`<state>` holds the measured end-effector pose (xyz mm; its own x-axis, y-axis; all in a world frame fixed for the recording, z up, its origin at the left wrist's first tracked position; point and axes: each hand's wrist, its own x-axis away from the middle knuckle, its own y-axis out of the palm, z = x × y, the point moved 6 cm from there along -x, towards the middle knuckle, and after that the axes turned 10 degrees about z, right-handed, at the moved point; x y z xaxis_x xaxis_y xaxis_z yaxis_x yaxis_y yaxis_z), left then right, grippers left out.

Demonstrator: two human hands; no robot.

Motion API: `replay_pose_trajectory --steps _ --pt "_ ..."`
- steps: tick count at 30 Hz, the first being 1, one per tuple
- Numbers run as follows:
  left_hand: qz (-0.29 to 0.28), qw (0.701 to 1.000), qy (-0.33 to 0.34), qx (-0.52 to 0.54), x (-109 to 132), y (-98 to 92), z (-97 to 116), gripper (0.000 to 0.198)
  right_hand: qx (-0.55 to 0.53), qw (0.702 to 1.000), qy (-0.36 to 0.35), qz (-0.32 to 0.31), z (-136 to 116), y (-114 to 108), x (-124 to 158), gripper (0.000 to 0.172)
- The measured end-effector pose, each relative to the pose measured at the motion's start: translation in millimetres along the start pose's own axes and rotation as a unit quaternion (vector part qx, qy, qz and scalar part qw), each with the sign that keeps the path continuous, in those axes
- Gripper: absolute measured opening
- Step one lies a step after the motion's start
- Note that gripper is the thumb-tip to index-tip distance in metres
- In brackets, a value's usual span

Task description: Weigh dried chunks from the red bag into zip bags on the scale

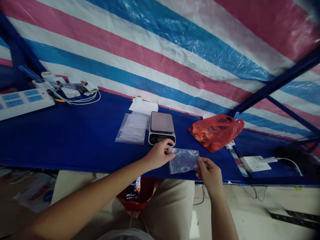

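Note:
A clear plastic bag (184, 161) is stretched between my two hands above the front of the blue table. My left hand (160, 154) pinches its upper left corner, just in front of the digital scale (162, 122). At the bag's right edge, my right hand (209, 173) grips it between thumb and fingers. Nothing rests on the scale's grey plate; the hand partly covers its display. Left of the scale lies a stack of flat clear bags (132, 128). A knotted-looking red plastic bag (215, 131) with contents I cannot make out sits to the right.
A power strip (26, 102) and white devices with cables (72, 87) stand at the far left. White paper (143, 107) lies behind the clear bags. A white adapter (256, 163) is at right. Blue frame bars (275, 83) rise before striped sheeting. A phone (133, 190) rests at my lap.

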<state>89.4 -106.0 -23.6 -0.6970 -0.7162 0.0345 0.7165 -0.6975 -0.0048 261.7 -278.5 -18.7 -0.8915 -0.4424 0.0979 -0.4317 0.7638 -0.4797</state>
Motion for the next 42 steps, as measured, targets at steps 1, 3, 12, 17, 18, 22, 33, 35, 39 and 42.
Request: replay_pose_trajectory --steps 1,3,12,17,18,22,33,35,39,42 --pt "0.008 0.999 0.018 -0.037 1 -1.6 0 0.038 0.039 0.999 -0.009 -0.001 5 0 -2 0.057" --pt "0.023 0.994 0.044 -0.097 5 -2.3 1 0.036 0.139 0.988 -0.058 0.030 4 -6 -3 0.051" --pt "0.040 0.963 0.171 -0.206 15 8.1 17 0.017 0.264 0.835 -0.481 0.042 -51 48 63 0.044" --pt "0.021 0.935 0.211 -0.286 15 12.9 10 0.019 0.375 0.793 -0.481 0.006 -19 74 61 0.056" --pt "0.022 0.928 0.222 -0.298 16 13.8 9 0.020 0.388 0.789 -0.476 0.006 -13 71 56 0.057" --pt "0.032 0.895 0.270 -0.354 21 17.1 8 0.021 0.427 0.795 -0.431 0.012 0 45 35 0.059" --pt "-0.027 0.799 0.310 -0.515 39 23.2 17 0.043 0.400 0.804 -0.440 0.004 7 23 33 0.057" --pt "-0.030 0.795 0.309 -0.522 41 22.1 16 0.044 0.389 0.829 -0.393 0.080 8 1 20 0.060" --pt "-0.026 0.797 0.299 -0.524 42 19.8 14 0.047 0.357 0.808 -0.464 0.067 -15 14 41 0.065" --pt "-0.027 0.807 0.291 -0.513 42 18.6 13 0.048 0.376 0.763 -0.524 -0.032 -16 49 60 0.069"
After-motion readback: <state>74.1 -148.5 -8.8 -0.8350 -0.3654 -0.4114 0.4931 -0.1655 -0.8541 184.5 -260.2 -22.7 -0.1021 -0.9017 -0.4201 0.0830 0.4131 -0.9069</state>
